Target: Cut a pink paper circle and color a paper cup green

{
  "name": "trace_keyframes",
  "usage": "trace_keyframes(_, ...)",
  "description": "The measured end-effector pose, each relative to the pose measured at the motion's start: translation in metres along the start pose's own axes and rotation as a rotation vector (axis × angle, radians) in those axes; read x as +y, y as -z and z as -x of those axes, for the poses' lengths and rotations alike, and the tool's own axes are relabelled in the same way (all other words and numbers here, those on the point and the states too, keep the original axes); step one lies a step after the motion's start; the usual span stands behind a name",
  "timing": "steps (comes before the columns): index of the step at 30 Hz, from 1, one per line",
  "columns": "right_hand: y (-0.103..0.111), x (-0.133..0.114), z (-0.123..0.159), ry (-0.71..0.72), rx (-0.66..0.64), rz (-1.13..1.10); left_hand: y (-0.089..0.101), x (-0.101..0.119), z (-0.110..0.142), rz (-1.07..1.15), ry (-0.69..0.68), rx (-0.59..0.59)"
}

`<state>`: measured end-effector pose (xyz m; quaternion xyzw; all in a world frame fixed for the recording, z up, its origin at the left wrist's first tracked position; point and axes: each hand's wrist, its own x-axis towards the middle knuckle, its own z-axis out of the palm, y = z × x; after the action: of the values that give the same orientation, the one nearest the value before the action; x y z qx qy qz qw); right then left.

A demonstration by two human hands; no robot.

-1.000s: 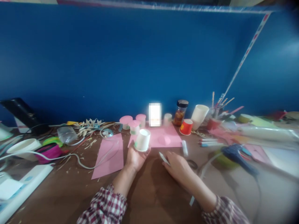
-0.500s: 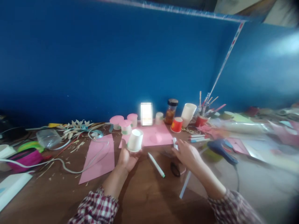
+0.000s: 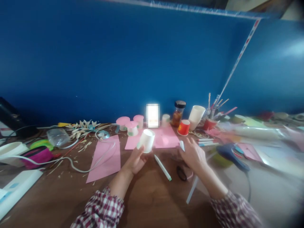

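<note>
A white paper cup (image 3: 146,141), tilted, is held in my left hand (image 3: 136,161), with the thumb on its side and the fingers beneath. My right hand (image 3: 194,155) is closed around a small white tube (image 3: 181,145), the thumb on its left and the other fingers on its right; most of the tube is hidden. Between the hands a white marker (image 3: 163,168) with a green end lies on the brown table (image 3: 152,199). Black-handled scissors (image 3: 181,173) rest beside my right wrist.
Cups topped with pink paper discs (image 3: 132,125) stand behind the left hand, near a pink sheet (image 3: 104,160). Farther back are a bright screen-like rectangle (image 3: 153,115), a dark-lidded jar (image 3: 178,114) and a red cup (image 3: 183,127). A blue glue gun (image 3: 231,156) lies right; cables run left.
My right hand has let go of the white marker, leaving it on the table, and moved right onto the white tube. The left hand still holds the cup. The view has shifted sideways.
</note>
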<state>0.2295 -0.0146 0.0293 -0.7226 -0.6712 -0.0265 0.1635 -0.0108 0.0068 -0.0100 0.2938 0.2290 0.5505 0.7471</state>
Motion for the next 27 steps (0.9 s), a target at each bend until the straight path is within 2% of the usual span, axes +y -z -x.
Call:
trace_keyframes(2,0.005,-0.012,0.005,0.118,0.052,-0.211,-0.001,0.000,0.003,-0.025,0.039,-0.032)
trace_keyframes(5,0.008,-0.036,0.016,0.278,-0.072,-0.628,-0.006,0.001,0.008,-0.061,0.104,-0.089)
trace_keyframes(7,0.007,-0.050,0.022,0.289,-0.201,-0.849,-0.010,0.001,0.013,-0.076,0.118,-0.132)
trace_keyframes(9,0.005,-0.060,0.025,0.259,-0.253,-0.977,-0.014,0.000,0.019,-0.094,0.117,-0.155)
trace_keyframes(14,0.001,-0.063,0.025,0.233,-0.218,-1.001,-0.017,0.002,0.035,-0.148,0.047,-0.106)
trace_keyframes(18,-0.001,-0.059,0.021,0.197,-0.206,-1.011,-0.011,0.011,0.048,-0.228,-0.055,0.138)
trace_keyframes(21,-0.002,-0.059,0.020,0.198,-0.225,-1.009,-0.005,0.016,0.060,-0.389,-0.127,0.284)
trace_keyframes(27,-0.008,-0.069,0.029,0.253,-0.222,-0.776,0.001,0.016,0.079,-0.705,-0.257,0.348)
